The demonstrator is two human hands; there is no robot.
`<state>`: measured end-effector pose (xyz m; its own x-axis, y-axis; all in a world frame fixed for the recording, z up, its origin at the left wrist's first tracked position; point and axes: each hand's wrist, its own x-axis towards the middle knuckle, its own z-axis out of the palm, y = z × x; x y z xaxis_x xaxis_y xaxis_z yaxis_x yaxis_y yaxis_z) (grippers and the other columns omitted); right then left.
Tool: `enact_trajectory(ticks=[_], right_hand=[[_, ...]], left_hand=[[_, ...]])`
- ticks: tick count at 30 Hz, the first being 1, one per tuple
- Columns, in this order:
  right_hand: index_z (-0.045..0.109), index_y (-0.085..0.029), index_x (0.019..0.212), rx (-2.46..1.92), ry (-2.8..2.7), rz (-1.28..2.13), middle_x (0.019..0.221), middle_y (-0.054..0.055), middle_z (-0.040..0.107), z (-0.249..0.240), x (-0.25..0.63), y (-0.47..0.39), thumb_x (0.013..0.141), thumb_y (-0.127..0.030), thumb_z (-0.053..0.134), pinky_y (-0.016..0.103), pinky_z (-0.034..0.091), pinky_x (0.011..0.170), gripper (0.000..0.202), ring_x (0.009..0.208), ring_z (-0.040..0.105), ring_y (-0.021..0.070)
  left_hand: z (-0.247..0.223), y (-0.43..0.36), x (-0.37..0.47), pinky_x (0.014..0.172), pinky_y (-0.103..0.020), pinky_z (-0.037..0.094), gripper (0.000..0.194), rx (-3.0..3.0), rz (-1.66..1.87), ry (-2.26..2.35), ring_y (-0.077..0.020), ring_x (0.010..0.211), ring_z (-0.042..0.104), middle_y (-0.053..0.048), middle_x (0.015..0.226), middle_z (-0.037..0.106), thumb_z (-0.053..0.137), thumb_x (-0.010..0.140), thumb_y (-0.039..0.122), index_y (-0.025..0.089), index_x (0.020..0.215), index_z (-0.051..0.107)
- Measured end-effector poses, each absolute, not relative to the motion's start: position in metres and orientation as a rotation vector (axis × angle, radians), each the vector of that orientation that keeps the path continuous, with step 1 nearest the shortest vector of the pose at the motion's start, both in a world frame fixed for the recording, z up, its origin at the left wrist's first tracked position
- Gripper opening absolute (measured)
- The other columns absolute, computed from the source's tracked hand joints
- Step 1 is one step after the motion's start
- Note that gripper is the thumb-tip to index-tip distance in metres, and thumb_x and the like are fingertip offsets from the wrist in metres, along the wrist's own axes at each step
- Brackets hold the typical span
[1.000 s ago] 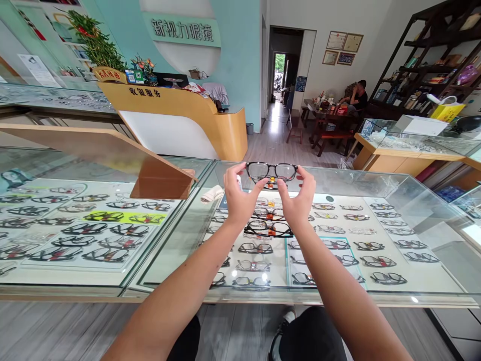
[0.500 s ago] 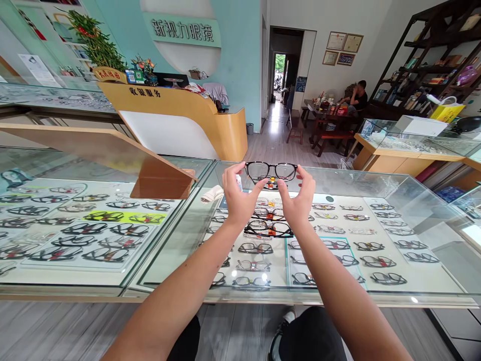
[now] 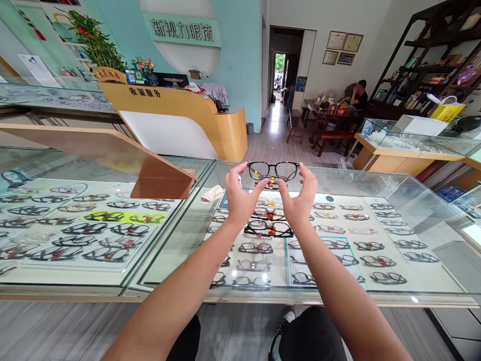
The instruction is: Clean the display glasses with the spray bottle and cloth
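Observation:
Between my hands, a pair of black-rimmed eyeglasses [image 3: 272,165] is held up above the far part of a glass display case [image 3: 169,271]. My left hand [image 3: 239,199] grips the left side of the frame and my right hand [image 3: 302,198] the right side, fingers bent around the ends. The lower rims lie close to both thumbs. Below the hands are black eyeglasses with orange tags [image 3: 269,229], apparently on the glass top. Another tagged pair sits just behind them, partly covered by my hands. Rows of eyeglasses [image 3: 255,248] fill the case.
A crumpled beige cloth [image 3: 212,194] lies left of my hands. Further left, a tilted wooden-edged panel on a brown stand [image 3: 163,180] stands on the neighbouring case. Beyond are a cashier counter [image 3: 229,133] and a seated person [image 3: 358,98] at a dark table.
Both hands and the held eyeglasses have shifted very slightly to the right. The grip looks the same, and the surroundings have not moved.

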<state>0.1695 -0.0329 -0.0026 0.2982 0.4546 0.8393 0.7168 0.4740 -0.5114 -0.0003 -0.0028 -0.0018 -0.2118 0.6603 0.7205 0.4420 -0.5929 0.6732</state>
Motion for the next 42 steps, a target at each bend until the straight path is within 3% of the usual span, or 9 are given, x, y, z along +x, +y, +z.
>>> enact_trajectory(ticks=[9,15,23,32,42], right_hand=[[0.048,-0.032,0.166,-1.119,-1.355,-0.229,0.159,0.017,0.063,-0.001,0.170,-0.033,0.107,-0.054,0.066,0.058,0.056,0.113,0.065,0.145,0.059,0.0341],[0.052,-0.028,0.161,-1.148,-1.331,-0.126,0.156,0.018,0.066,-0.003,0.168,-0.032,0.105,-0.058,0.068,0.058,0.055,0.114,0.066,0.139,0.064,0.0337],[0.072,-0.023,0.130,-1.006,-1.079,0.231,0.136,0.013,0.075,0.008,0.172,-0.033,0.107,-0.051,0.063,0.047,0.057,0.108,0.037,0.124,0.072,0.0269],[0.077,-0.024,0.112,-0.897,-0.934,0.572,0.114,0.008,0.080,0.012,0.175,-0.029,0.101,-0.055,0.067,0.042,0.057,0.100,0.034,0.103,0.073,0.0228],[0.078,-0.026,0.107,-0.905,-0.814,0.774,0.107,0.004,0.080,0.005,0.182,-0.018,0.092,-0.051,0.073,0.034,0.049,0.083,0.030,0.094,0.070,0.0200]], left_hand=[[0.001,-0.005,0.001,0.108,-0.047,0.052,0.066,1.815,1.866,1.309,-0.0296,0.128,0.066,-0.012,0.144,0.068,0.092,0.089,0.049,0.028,0.142,0.059],[0.000,-0.003,0.000,0.107,-0.046,0.053,0.066,1.816,1.883,1.312,-0.0294,0.129,0.066,-0.012,0.146,0.067,0.092,0.090,0.045,0.030,0.143,0.057],[0.001,-0.006,0.001,0.106,-0.045,0.052,0.068,1.900,1.900,1.303,-0.0290,0.126,0.067,-0.011,0.147,0.067,0.093,0.088,0.041,0.028,0.145,0.058],[-0.003,-0.002,0.000,0.113,-0.049,0.051,0.066,1.983,1.863,1.328,-0.0304,0.125,0.068,-0.011,0.143,0.070,0.092,0.089,0.040,0.027,0.146,0.061],[-0.001,-0.001,-0.003,0.113,-0.050,0.051,0.063,1.957,1.836,1.320,-0.0314,0.125,0.068,-0.011,0.139,0.072,0.092,0.086,0.039,0.025,0.141,0.063]])
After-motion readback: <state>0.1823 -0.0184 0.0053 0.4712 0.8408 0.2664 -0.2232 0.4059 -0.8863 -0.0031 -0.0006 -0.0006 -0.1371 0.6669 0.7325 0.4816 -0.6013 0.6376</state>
